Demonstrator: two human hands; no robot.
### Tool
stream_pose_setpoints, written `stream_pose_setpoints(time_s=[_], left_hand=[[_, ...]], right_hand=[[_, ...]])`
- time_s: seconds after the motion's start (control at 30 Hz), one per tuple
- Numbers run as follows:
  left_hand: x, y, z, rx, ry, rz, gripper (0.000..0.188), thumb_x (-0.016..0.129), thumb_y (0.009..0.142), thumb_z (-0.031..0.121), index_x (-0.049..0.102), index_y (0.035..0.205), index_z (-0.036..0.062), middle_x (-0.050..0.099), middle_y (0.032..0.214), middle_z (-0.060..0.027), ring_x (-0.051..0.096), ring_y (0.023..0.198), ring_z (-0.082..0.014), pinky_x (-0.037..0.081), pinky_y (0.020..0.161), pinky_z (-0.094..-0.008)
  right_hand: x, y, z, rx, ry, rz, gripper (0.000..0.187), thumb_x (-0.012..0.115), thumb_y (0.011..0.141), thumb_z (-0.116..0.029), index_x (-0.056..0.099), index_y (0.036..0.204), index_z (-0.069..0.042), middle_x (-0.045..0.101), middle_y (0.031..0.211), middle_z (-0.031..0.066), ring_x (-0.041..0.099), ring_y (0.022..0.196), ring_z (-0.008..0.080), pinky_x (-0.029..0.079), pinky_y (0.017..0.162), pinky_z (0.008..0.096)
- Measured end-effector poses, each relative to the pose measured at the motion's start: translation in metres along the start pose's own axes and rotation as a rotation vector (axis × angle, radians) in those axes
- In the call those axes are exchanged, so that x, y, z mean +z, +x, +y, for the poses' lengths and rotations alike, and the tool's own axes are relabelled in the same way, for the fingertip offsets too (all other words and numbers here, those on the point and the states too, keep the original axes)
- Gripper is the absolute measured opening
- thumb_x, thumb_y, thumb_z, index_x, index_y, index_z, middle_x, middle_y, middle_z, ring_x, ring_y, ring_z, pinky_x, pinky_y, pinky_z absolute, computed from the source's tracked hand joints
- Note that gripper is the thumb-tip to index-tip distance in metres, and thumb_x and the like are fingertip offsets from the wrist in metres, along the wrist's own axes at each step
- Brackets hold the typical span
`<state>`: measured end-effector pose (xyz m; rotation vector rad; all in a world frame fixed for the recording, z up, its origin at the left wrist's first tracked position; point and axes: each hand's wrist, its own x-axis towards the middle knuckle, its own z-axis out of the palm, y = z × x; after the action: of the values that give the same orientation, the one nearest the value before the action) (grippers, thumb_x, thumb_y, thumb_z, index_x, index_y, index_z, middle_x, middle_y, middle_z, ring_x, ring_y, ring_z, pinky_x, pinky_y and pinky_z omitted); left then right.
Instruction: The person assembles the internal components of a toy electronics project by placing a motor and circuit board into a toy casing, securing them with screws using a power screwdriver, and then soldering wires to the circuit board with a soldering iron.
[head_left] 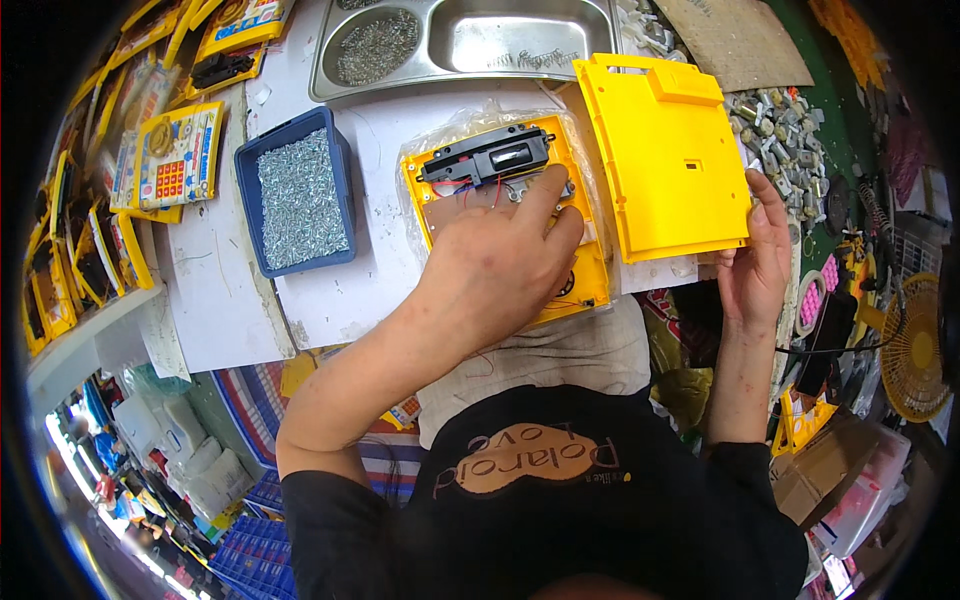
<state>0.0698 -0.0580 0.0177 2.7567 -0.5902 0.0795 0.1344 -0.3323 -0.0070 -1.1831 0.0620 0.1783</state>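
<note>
An open yellow plastic housing [592, 285] lies on the table in front of me, with clear plastic film under it. Inside it sit a black mechanism [487, 155], thin red and blue wires and a metal part. My left hand [505, 255] reaches over the housing with its fingers bent down beside the black mechanism. Its fingertips are partly hidden, and what they pinch, if anything, does not show. On the right, a flat yellow plastic cover [655, 160] is tilted up next to the housing. My right hand [757, 255] grips that cover by its lower right edge.
A blue bin [345, 205] full of small screws stands left of the housing. Behind is a steel tray [425, 85] with springs in its compartments. Small metal motors [785, 145] are heaped at right. Assembled yellow toy units [175, 160] crowd the left; a yellow fan [915, 345] stands far right.
</note>
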Motion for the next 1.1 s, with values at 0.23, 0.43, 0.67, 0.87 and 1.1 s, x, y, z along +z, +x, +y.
stream_pose_setpoints(time_s=[0.23,0.43,0.67,0.87,1.1], left_hand=[[0.002,-0.008,-0.004,0.029,0.050,0.057,0.036,0.076,0.079,0.019,0.062,0.111,0.0097,0.060,0.128,-0.0109,0.065,0.072,-0.0244,0.053,0.063,-0.0362],[0.000,-0.043,0.000,0.006,-0.255,0.316,0.045,0.074,0.082,0.001,0.059,0.124,0.0051,0.059,0.134,-0.0144,0.071,0.086,-0.0262,0.057,0.069,-0.0317],[-0.006,-0.037,0.026,-0.633,-1.531,0.566,0.093,0.070,0.088,-0.002,0.011,0.158,-0.0014,0.069,0.107,-0.0108,0.067,0.082,-0.0096,0.052,0.067,-0.0216],[-0.009,-0.056,0.003,-0.559,-0.616,0.284,0.083,0.072,0.090,0.016,0.025,0.154,-0.0065,0.068,0.081,-0.0090,0.060,0.060,-0.0132,0.047,0.056,-0.0230],[-0.006,-0.076,0.013,-0.625,-0.550,0.270,0.075,0.070,0.092,0.014,0.030,0.152,-0.0057,0.054,0.063,-0.0026,0.054,0.052,-0.0120,0.044,0.052,-0.0249]], right_hand=[[-0.001,-0.004,0.001,-0.002,-0.016,-0.025,0.041,0.058,0.102,-0.019,0.047,0.137,0.000,0.068,0.097,0.0093,0.054,0.063,0.0080,0.044,0.054,0.0201],[0.009,-0.013,-0.003,-0.023,0.005,0.001,0.044,0.057,0.102,-0.018,0.043,0.141,-0.001,0.068,0.095,0.0100,0.054,0.061,0.0093,0.044,0.054,0.0206],[0.066,-0.051,0.011,0.140,-0.446,-0.258,0.055,0.056,0.101,-0.010,0.033,0.150,-0.004,0.060,0.072,0.0043,0.054,0.057,0.0112,0.043,0.054,0.0251],[0.072,-0.044,0.008,-0.114,-1.021,-0.424,0.049,0.059,0.097,-0.008,0.045,0.144,-0.004,0.043,0.054,0.0036,0.049,0.045,0.0181,0.040,0.050,0.0306],[0.063,-0.012,0.025,-0.446,-1.063,-0.727,0.047,0.062,0.095,-0.012,0.052,0.140,-0.009,0.052,0.056,0.0054,0.055,0.047,0.0189,0.040,0.050,0.0310]])
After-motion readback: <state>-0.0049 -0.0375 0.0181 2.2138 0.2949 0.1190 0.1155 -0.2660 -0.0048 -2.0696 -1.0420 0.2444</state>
